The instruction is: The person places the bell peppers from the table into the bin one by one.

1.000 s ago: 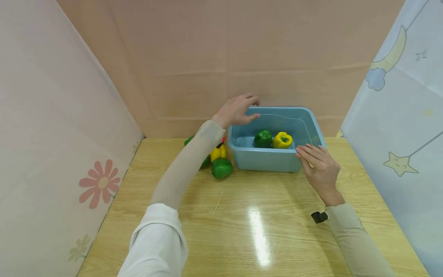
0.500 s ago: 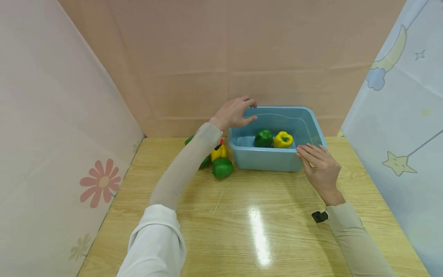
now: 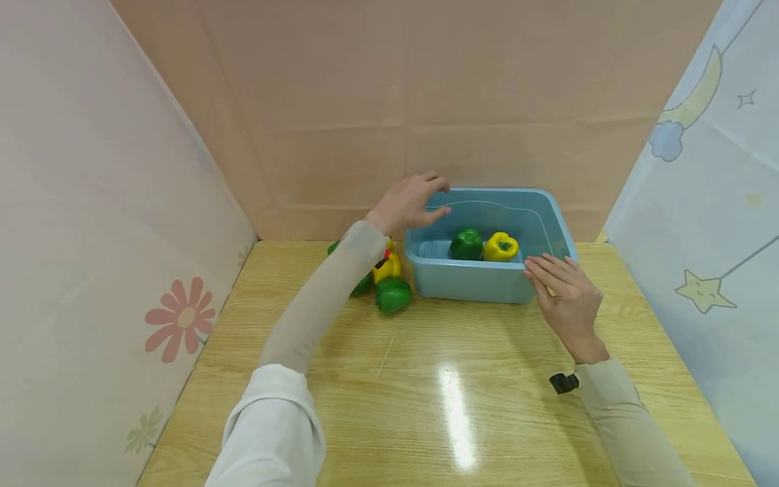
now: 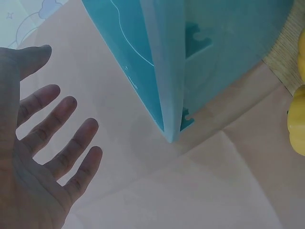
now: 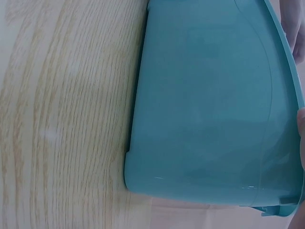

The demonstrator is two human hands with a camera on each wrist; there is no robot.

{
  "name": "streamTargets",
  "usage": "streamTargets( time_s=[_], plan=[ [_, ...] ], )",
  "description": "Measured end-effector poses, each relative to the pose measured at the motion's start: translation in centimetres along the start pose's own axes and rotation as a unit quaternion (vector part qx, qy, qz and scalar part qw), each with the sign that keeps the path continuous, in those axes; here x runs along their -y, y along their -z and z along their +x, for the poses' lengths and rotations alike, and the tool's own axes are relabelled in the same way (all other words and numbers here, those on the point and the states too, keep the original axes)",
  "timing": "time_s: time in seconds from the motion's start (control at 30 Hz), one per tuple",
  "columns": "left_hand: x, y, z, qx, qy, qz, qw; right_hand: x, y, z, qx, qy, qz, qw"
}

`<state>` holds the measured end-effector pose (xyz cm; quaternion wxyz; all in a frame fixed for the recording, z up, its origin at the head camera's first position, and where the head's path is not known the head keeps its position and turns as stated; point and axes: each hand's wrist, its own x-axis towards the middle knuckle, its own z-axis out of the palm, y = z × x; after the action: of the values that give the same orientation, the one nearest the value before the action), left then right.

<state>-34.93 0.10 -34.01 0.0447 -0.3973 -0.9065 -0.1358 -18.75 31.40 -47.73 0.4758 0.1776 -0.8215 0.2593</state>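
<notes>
A blue plastic bin [image 3: 475, 281] stands at the back of the table. Inside it lie a green bell pepper [image 3: 466, 244] and a yellow bell pepper [image 3: 501, 247]. My left hand [image 3: 409, 203] hovers over the bin's back left corner, fingers spread and holding nothing; the left wrist view shows it apart from the rim. At the front right corner my right hand [image 3: 566, 297] grips the bin's rim, thumb outside and fingers over the top. Left of the bin sit a green bell pepper [image 3: 393, 295] and a yellow bell pepper [image 3: 387, 270], with others partly hidden by my left forearm.
A wooden table [image 3: 389, 406] stretches in front of the bin. A plain pinkish-brown cloth [image 3: 341, 101] hangs close behind it. Patterned cloth panels close off the left [image 3: 109, 270] and the right [image 3: 706, 223]. A small black device [image 3: 564, 383] sits at my right wrist.
My left hand has drifted slightly left and toward me, with its fingers still apart. The right hand stays on the bin's rim. The peppers keep their places.
</notes>
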Motion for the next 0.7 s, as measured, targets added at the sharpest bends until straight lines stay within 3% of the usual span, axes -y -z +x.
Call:
streamTargets(
  time_s=[0.7],
  plan=[
    [1.0,0.9,-2.4,-0.032,0.002,-0.002,0.9995,0.0,-0.4,-0.1,-0.012,0.004,0.011,0.9999]
  ],
)
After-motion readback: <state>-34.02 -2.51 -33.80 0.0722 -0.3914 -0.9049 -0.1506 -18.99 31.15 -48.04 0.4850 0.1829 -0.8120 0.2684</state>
